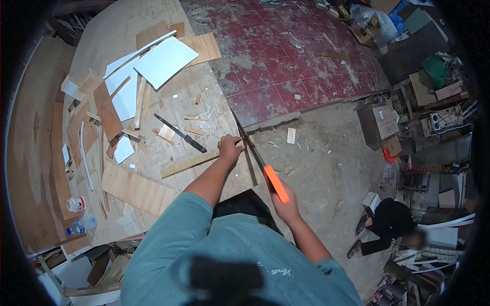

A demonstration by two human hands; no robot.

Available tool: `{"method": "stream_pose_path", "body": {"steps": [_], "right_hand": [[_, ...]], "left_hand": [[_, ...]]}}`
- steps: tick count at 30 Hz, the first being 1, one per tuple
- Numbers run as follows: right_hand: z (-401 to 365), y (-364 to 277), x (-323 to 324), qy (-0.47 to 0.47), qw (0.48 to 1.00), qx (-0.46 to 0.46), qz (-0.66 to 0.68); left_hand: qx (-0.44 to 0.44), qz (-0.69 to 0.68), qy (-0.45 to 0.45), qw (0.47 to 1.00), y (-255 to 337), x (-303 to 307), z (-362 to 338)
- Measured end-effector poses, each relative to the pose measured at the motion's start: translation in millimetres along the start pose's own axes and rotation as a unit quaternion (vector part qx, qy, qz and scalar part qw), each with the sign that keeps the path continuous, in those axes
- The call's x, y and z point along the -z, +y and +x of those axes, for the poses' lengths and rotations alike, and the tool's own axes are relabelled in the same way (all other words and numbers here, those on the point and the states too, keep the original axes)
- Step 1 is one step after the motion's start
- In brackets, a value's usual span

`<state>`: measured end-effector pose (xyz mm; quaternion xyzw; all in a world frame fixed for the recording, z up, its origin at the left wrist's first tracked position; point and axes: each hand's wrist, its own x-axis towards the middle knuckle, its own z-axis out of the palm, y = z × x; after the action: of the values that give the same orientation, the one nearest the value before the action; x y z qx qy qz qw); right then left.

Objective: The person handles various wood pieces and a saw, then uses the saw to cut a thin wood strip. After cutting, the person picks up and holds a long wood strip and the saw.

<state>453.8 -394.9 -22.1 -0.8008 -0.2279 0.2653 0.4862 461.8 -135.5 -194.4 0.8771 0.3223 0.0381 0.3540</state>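
Observation:
My right hand is wrapped around the orange handle of a handsaw. The saw's dark blade points away from me along the edge of the wooden worktable. Close beside the blade, my left hand grips the end of a narrow wooden strip, its fingers curled over it at the table edge. The rest of the strip lies flat across the tabletop to the left. A long black tool rests just beyond my left hand, among small wood offcuts.
White panels and plywood pieces lie over the table. A jar and a plastic bottle stand at its left. Scraps litter the concrete floor. A person in black crouches at right, near piled boards and tools.

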Motion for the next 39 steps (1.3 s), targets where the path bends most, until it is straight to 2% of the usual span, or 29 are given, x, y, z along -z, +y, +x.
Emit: {"method": "stream_pose_path", "body": {"steps": [3, 5, 8, 9, 11, 16, 18, 19, 21, 22, 23, 29, 33, 35, 36, 39], "right_hand": [[75, 20, -29, 0.001, 1.000, -0.002, -0.003], [85, 14, -28, 0.007, 1.000, 0.019, 0.003], [54, 22, -28, 0.041, 0.997, 0.056, 0.034], [43, 25, -27, 0.071, 0.992, 0.087, 0.059], [6, 18, -11, 0.104, 0.982, 0.151, 0.051], [-76, 28, 11, 0.146, 0.981, 0.106, 0.069], [-100, 39, 11, 0.151, 0.985, 0.051, 0.061], [-108, 43, 12, 0.155, 0.984, 0.053, 0.064], [-121, 51, 11, 0.130, 0.990, -0.022, 0.040], [-123, 51, 9, 0.141, 0.989, 0.019, 0.044], [-127, 55, 7, 0.145, 0.988, 0.018, 0.048], [-145, 77, -11, 0.118, 0.988, -0.082, 0.053], [-144, 76, -14, 0.115, 0.989, -0.081, 0.053], [-143, 67, -11, 0.126, 0.990, -0.005, 0.056], [-142, 65, -10, 0.127, 0.990, -0.005, 0.055], [-139, 62, -4, 0.109, 0.993, 0.013, 0.044]], "left_hand": [[0.016, -0.009, 0.021, 1.000, 1, -1, 1], [0.026, -0.017, 0.044, 0.999, 2, 1, 7], [-0.006, -0.014, 0.069, 0.998, -7, -8, 5], [0.028, 0.014, 0.015, 0.999, 0, 0, 8], [0.036, 0.006, 0.016, 0.999, 4, 3, 6], [0.066, -0.002, 0.017, 0.998, 16, 9, 4], [0.082, 0.002, 0.011, 0.997, 22, 13, 6], [0.101, 0.007, 0.000, 0.995, 26, 15, 8], [0.117, 0.016, -0.014, 0.993, 29, 14, 9], [0.126, 0.019, -0.008, 0.992, 29, 11, 9], [0.134, 0.023, -0.002, 0.991, 29, 8, 9], [0.169, 0.049, -0.031, 0.984, 32, 7, 18], [0.135, 0.058, -0.026, 0.989, 22, -6, 27], [0.132, 0.022, -0.015, 0.991, 16, -9, 26], [0.131, 0.021, -0.015, 0.991, 16, -10, 24], [0.094, -0.005, 0.046, 0.995, 12, -12, 21]]}}
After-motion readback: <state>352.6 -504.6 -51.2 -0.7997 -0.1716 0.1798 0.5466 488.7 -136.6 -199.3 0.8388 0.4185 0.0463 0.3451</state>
